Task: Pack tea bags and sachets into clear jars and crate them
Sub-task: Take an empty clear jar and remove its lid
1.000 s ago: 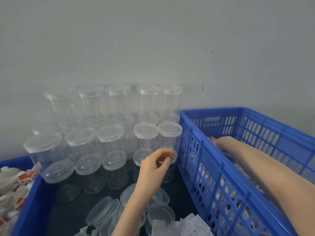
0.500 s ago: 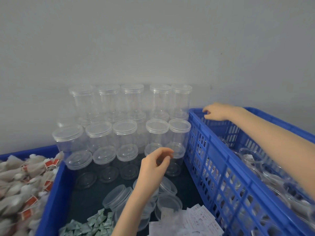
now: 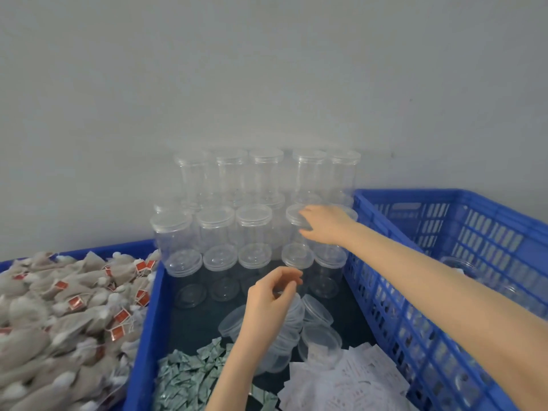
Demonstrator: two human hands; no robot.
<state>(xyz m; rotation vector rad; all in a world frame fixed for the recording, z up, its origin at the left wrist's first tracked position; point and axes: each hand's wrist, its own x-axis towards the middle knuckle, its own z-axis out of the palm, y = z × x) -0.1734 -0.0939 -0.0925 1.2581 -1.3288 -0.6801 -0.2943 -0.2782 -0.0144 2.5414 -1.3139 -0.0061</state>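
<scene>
my right hand [image 3: 321, 225] has its fingers curled round a lidded clear jar [image 3: 298, 229] in the stack; my left hand [image 3: 271, 295] hovers loosely curled, holding nothing.

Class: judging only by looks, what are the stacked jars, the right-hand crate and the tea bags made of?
Stacked jars: clear, glossy plastic, probably; see-through walls with ridged lids.
Right-hand crate: rigid blue moulded plastic; slotted lattice walls.
Tea bags: beige, matte mesh or paper, hard to tell; red tags.

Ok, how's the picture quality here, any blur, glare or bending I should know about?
Head view: soft, even light, no hard shadows; tea bags at left smeared by blur; clear jars low-contrast against the grey wall; blue crate edges look bowed, likely the wide lens; right hand slightly soft.
</scene>
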